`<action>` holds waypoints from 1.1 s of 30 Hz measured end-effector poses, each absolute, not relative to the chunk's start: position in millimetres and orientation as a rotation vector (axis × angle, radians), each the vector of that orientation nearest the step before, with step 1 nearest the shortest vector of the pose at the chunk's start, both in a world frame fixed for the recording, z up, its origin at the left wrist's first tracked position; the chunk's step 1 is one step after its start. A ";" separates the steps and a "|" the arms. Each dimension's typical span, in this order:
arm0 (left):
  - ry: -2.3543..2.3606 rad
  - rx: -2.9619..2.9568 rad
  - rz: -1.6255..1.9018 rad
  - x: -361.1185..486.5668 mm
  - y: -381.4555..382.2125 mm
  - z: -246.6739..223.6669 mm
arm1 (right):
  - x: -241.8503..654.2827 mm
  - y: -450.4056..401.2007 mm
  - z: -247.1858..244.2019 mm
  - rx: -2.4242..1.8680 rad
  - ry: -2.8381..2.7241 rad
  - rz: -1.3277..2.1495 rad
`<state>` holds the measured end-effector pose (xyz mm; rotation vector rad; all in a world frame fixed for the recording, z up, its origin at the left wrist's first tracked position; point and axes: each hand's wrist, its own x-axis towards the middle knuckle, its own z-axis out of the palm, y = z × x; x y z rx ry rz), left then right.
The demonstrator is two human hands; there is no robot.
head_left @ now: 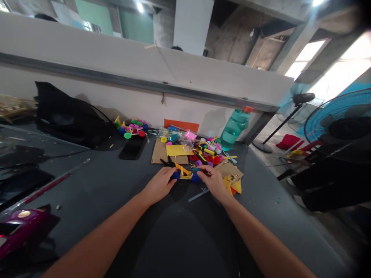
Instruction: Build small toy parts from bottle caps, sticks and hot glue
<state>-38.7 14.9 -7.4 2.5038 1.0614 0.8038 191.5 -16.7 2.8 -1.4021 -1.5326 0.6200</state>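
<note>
Both hands are at a small craft model (186, 177) with yellow sticks and a round blue part at each end. My left hand (162, 183) is closed around its left blue part (175, 176). Fingertips of my right hand (213, 179) pinch at the other end, above the right blue part (195, 178), beside a small teal piece (195, 169). Just behind the model lie a black-handled tool (169, 163) and an orange strip (180, 167). A translucent stick (198, 195) lies in front of my right hand, and yellow scraps (236, 186) are to its right.
Behind the hands are a yellow sheet (179, 150), cardboard (158, 152) and a pile of colourful craft parts (213, 150). A teal bottle (235, 129) stands at back right. To the left are a phone (132, 148), a black bag (69, 116) and a purple device (26, 227).
</note>
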 end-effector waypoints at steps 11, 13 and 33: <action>1.031 2.486 0.809 -39.2 19.8 -12.8 | 187.5 -20.0 6.2 -1.396 -1.751 0.468; 1.035 2.488 0.799 -39.5 19.8 -12.8 | 187.7 -19.7 5.7 -1.404 -1.754 0.465; 1.021 2.503 0.802 -39.7 18.4 -13.1 | 188.0 -19.9 2.5 -1.398 -1.776 0.433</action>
